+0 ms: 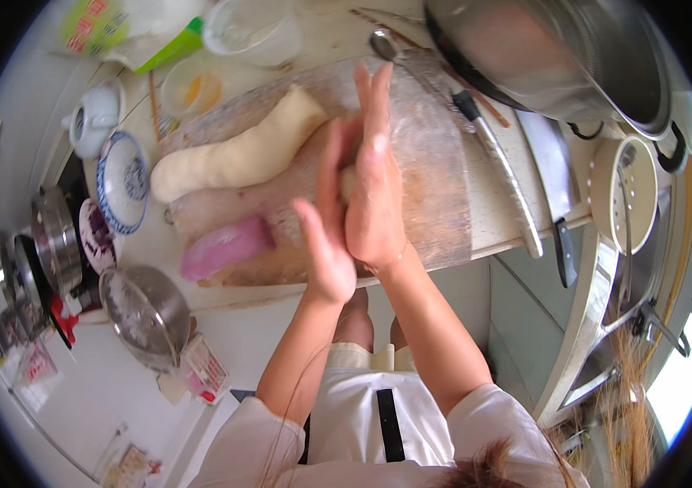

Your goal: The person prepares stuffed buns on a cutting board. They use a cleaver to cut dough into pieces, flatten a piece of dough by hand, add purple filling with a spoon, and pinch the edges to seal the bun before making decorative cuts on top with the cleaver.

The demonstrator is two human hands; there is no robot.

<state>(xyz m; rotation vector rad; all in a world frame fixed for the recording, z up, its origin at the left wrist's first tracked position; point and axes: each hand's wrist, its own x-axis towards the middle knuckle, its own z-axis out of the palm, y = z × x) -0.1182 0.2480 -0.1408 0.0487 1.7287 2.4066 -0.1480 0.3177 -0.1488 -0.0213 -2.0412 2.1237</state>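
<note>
My left hand (332,250) and my right hand (376,201) are pressed palm to palm over a wooden board (434,207). Between the palms a bit of pale dough (347,183) shows; my fingers hide most of it. To the left of my hands, a thick log of white dough (230,161) lies across the board, bent upward at its right end. Nearer me is a shorter purple dough log (224,247), dusted with white powder.
Right of the board lie a silvery rod (507,177) and a cleaver (544,158), beside a large metal pot (523,55) and a cream colander (602,189). On the left are a blue-rimmed plate (123,183), a metal bowl (169,299) and a cup of yellow yolk (199,91).
</note>
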